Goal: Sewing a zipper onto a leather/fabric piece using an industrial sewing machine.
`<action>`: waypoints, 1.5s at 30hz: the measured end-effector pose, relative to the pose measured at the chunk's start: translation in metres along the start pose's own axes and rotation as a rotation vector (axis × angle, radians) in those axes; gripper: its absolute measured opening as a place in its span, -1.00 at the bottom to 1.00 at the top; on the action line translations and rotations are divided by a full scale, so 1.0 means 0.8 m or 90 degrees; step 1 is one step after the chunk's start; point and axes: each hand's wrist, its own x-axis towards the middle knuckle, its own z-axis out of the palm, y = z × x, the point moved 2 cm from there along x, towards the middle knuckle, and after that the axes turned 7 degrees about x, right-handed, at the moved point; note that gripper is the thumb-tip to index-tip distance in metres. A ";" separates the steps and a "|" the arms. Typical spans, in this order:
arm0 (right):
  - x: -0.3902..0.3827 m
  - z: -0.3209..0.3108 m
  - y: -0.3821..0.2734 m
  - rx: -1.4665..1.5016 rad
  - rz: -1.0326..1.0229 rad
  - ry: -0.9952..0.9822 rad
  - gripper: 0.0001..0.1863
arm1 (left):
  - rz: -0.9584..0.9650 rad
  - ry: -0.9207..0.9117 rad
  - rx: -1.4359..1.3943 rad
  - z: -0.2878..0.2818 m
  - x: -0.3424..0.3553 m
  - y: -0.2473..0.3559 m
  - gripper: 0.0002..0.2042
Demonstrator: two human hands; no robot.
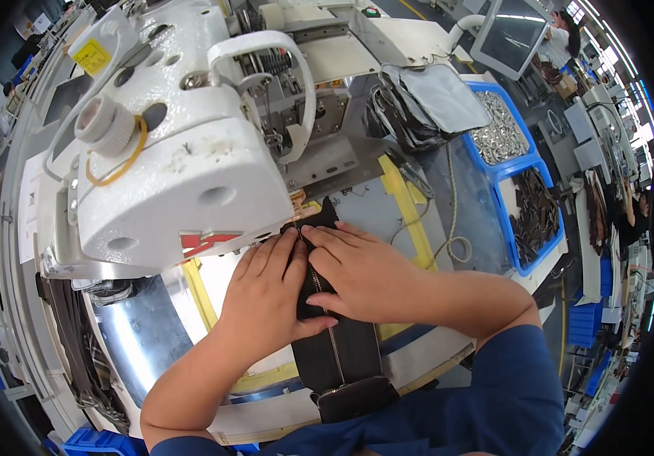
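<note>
A long black fabric strip (350,347) with a metal zipper (332,334) down its middle lies before me, its far end beside the sewing machine's needle area. My left hand (266,281) rests flat on the strip's left side, fingers stretched toward the machine and thumb out near the zipper. From the right, my right hand (361,270) presses on the strip with its fingers laid out and its thumb across the zipper. The fingertips of both hands nearly meet at the far end. Over the work hangs the white sewing machine head (183,182); I cannot see the needle clearly.
Blue bins hold silvery metal pieces (498,125) and dark brown pieces (533,216) at the right. A stack of grey-and-black panels (437,99) lies behind them. A white cord (452,197) loops on the table. Dark cloth (76,342) hangs at the left edge.
</note>
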 end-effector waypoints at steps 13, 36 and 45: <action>0.002 -0.002 0.000 0.018 -0.007 -0.033 -0.25 | -0.006 -0.008 0.007 0.002 -0.003 0.003 0.03; 0.005 -0.010 0.004 0.062 -0.027 -0.038 -0.24 | -0.038 -0.011 0.046 0.004 -0.008 0.012 0.01; 0.006 -0.008 0.010 0.076 -0.032 -0.049 -0.23 | -0.042 -0.019 0.058 0.007 -0.005 0.013 0.04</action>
